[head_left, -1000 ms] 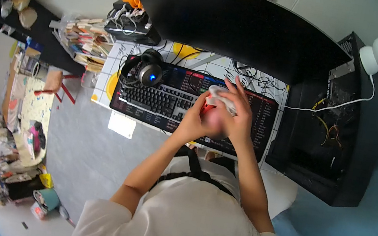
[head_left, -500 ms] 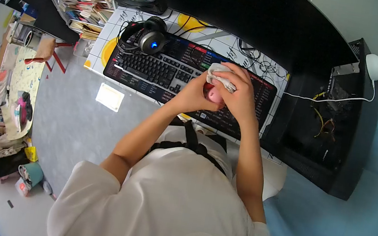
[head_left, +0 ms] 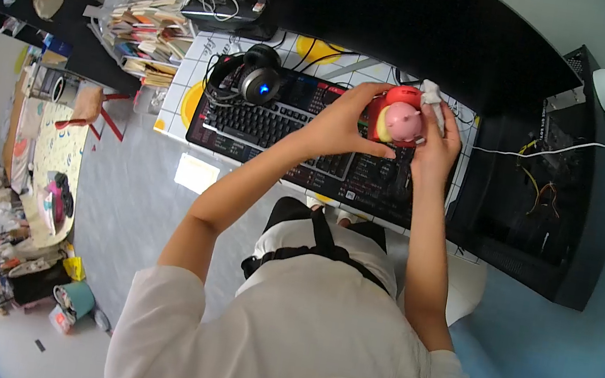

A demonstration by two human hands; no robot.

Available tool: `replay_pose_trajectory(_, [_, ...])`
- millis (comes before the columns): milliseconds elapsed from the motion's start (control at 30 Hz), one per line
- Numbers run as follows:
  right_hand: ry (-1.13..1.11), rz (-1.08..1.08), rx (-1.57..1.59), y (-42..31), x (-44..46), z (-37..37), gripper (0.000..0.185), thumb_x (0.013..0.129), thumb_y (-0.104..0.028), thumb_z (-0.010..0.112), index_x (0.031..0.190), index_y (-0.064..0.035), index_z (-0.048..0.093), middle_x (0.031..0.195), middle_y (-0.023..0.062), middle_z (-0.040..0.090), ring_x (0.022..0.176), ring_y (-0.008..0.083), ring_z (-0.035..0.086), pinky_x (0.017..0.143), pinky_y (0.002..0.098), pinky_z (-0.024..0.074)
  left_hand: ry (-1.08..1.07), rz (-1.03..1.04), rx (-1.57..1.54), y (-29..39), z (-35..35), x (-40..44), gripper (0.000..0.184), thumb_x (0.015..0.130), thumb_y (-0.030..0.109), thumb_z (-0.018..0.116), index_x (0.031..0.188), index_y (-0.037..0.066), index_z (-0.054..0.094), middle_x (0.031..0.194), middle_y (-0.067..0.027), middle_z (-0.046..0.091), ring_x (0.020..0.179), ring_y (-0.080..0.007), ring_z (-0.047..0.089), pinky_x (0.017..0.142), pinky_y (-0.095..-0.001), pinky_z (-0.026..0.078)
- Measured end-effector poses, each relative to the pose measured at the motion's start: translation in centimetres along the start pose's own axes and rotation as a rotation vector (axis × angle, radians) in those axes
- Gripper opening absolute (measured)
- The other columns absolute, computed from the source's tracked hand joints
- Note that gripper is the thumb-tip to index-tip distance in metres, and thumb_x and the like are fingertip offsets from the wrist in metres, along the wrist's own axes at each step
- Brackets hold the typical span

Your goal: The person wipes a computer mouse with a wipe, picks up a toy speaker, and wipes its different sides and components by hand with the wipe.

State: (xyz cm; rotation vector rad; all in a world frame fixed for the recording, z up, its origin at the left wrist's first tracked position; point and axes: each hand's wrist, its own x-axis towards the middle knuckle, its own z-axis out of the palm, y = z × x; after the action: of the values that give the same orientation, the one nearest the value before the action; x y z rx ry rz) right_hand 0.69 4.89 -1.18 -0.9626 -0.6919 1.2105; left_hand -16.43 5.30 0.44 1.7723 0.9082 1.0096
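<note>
A white tissue (head_left: 432, 93) is gripped in the right hand (head_left: 439, 137), beside the pink-and-red figurine (head_left: 406, 122). The left hand (head_left: 345, 121) is opened — thumb and fingers parted — around the figurine's left side.

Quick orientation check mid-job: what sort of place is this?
Most likely a computer desk in a home room, though it could be a small office. A keyboard and headphones lie in front of a wide monitor, with a black computer case to the right.

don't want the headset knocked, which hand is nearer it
Left: the left hand is right of the headset; the right hand is farther right, beyond the pink object.
</note>
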Motion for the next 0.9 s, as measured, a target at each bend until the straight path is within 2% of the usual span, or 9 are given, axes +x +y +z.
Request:
replay_pose_trajectory(67, [-0.061,-0.119,-0.12,0.1,-0.6,0.9,0.034,0.084,-0.013,0.065,0.115,-0.0002,0.058,0.113,0.0077,0.06,0.102,0.0141,0.056,0.088,0.0271,0.044,0.102,-0.048,0.191,0.3,0.4,-0.5,0.089,0.055,0.029,0.086,0.126,0.001,0.041,0.116,-0.0164,0.054,0.103,-0.025,0.056,0.082,-0.035,0.048])
replay_pose_trajectory(133, [-0.084,-0.191,-0.179,-0.1,-0.4,1.0,0.033,0.084,-0.012,0.064,0.114,-0.0004,0.06,0.114,0.0078,0.059,0.106,0.019,0.055,0.093,0.0302,0.0408,0.152,-0.054,0.085,0.3,0.6,-1.0,0.08,0.055,0.025,0.085,0.121,0.0,0.047,0.114,-0.0153,0.055,0.101,-0.0234,0.057,0.08,-0.0333,0.049])
replay_pose_trajectory(200, [-0.265,-0.69,-0.745,-0.5,-0.3,0.1,0.032,0.081,-0.011,0.065,0.111,-0.0012,0.062,0.116,0.0089,0.059,0.107,0.0251,0.055,0.096,0.0331,0.0389,0.192,-0.088,0.049,0.2,0.4,-1.8,0.074,0.057,0.02,0.083,0.119,0.0,0.048,0.111,-0.0143,0.057,0.1,-0.0223,0.058,0.079,-0.0315,0.05])
replay_pose_trajectory(233, [-0.368,-0.714,-0.749,-0.6,-0.4,-0.3,0.032,0.078,-0.008,0.064,0.109,-0.0021,0.063,0.117,0.011,0.059,0.11,0.0289,0.054,0.097,0.0355,0.0391,0.183,-0.113,0.015,0.3,0.4,-2.2,0.07,0.058,0.017,0.081,0.118,0.0,0.05,0.11,-0.0131,0.057,0.099,-0.0208,0.058,0.078,-0.0301,0.05])
replay_pose_trajectory(367, [-0.508,-0.599,-0.773,-1.5,-1.7,-0.8,0.033,0.077,-0.004,0.063,0.11,-0.0022,0.063,0.113,0.0128,0.062,0.109,0.0271,0.057,0.096,0.0368,0.0418,0.097,-0.179,0.031,1.1,0.3,-3.2,0.075,0.056,0.014,0.083,0.121,-0.001,0.049,0.116,-0.0115,0.055,0.105,-0.0182,0.054,0.081,-0.0311,0.052])
replay_pose_trajectory(467, [-0.465,-0.542,-0.784,-2.1,-1.7,-2.3,0.025,0.081,0.002,0.06,0.105,0.0024,0.064,0.108,0.0141,0.064,0.1,0.0227,0.062,0.086,0.0291,0.0467,0.137,-0.164,-0.036,0.8,0.5,-4.4,0.07,0.057,0.014,0.082,0.118,-0.002,0.051,0.113,-0.0122,0.057,0.102,-0.019,0.057,0.076,-0.0301,0.052])
replay_pose_trajectory(600, [-0.183,-0.338,-0.713,-1.6,-2.8,-3.6,0.024,0.081,-0.001,0.061,0.105,0.0001,0.064,0.108,0.0144,0.064,0.098,0.0219,0.062,0.084,0.0284,0.0475,0.113,-0.209,-0.018,0.8,0.2,-5.4,0.07,0.058,0.015,0.082,0.119,0.0,0.051,0.114,-0.0118,0.057,0.102,-0.02,0.057,0.079,-0.0305,0.05])
replay_pose_trajectory(733, [-0.686,-0.632,-0.721,-1.5,-3.6,-0.5,0.023,0.079,0.0,0.059,0.101,0.0023,0.064,0.111,0.0156,0.062,0.106,0.0275,0.059,0.09,0.0355,0.0476,0.025,-0.188,0.068,0.7,0.8,-5.9,0.07,0.057,0.018,0.081,0.118,0.001,0.051,0.107,-0.0113,0.059,0.091,-0.0205,0.059,0.076,-0.029,0.048])
replay_pose_trajectory(900, [-0.898,-0.565,-0.74,-3.6,-2.2,-1.1,0.033,0.075,0.001,0.06,0.108,0.0006,0.061,0.116,0.0136,0.06,0.107,0.0262,0.059,0.092,0.0343,0.0477,0.019,-0.197,0.065,1.6,0.1,-6.4,0.066,0.061,0.019,0.079,0.119,0.002,0.051,0.107,-0.0082,0.058,0.091,-0.0142,0.056,0.07,-0.0251,0.046])
